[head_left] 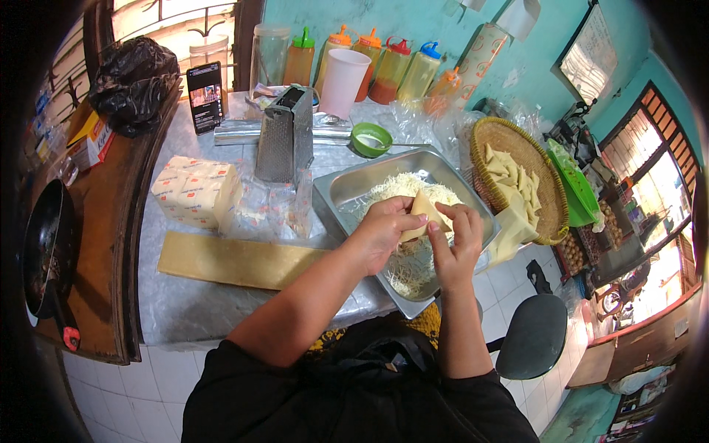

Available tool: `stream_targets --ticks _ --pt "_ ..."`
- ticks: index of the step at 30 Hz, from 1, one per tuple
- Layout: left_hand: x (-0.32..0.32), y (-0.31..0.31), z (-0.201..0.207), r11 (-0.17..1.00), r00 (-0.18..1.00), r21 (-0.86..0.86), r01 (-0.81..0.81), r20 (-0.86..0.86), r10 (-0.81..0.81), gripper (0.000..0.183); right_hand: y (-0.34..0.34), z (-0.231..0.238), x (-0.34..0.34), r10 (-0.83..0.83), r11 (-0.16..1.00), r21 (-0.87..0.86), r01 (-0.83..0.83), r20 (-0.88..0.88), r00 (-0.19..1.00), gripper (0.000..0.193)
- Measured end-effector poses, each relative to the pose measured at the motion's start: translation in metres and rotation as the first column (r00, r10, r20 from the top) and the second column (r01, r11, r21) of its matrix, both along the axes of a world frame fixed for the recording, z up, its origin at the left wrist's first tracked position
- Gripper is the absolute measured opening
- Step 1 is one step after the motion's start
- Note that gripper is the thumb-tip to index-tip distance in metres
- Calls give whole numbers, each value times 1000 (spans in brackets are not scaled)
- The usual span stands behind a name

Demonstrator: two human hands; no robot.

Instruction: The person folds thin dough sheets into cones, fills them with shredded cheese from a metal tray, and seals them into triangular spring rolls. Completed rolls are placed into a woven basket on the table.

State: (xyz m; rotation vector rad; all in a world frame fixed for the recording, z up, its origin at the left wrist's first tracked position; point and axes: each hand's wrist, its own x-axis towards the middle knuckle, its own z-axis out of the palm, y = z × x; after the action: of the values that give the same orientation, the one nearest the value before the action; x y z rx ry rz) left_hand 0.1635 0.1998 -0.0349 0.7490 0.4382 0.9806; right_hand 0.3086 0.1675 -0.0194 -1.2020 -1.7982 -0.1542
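Observation:
Both hands hold one small folded piece of pale dough [422, 210] above a metal tray [347, 184] of shredded white cheese [402, 186]. My left hand [384, 232] grips the dough's left side between thumb and fingers. On its right side, the fingertips of my right hand [458, 247] pinch the edge. A long flat strip of dough [236, 260] lies on the table left of the tray, partly behind my left forearm. In the round woven basket [555, 214] to the right are several folded dough pieces [509, 177]. More flat dough sheets [513, 235] overhang the basket's near side.
A box grater [284, 136] stands behind a wrapped cheese block [193, 190]. Near the tray's far edge is a small green bowl [371, 139]. Sauce bottles [391, 70], a pink cup [344, 83] and a propped phone [205, 97] line the back. A black pan [50, 244] sits far left; a stool [532, 336] stands right.

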Motion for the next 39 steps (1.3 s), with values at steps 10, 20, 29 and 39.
stream_targets --ticks 10,20,29,39 --pt "-8 -2 1 994 994 -80 75 90 -68 28 -1 2 -5 74 995 -93 -45 331 941 75" --pt "-4 0 1 992 989 71 104 100 -111 42 4 -4 -5 156 978 -180 -107 288 945 93" --pt "-1 1 4 992 971 20 -121 209 114 40 0 -16 20 103 978 -137 -154 -323 941 41" --pt "-9 3 5 989 955 145 -24 295 -20 41 19 -12 25 118 417 -457 -785 -830 546 67"
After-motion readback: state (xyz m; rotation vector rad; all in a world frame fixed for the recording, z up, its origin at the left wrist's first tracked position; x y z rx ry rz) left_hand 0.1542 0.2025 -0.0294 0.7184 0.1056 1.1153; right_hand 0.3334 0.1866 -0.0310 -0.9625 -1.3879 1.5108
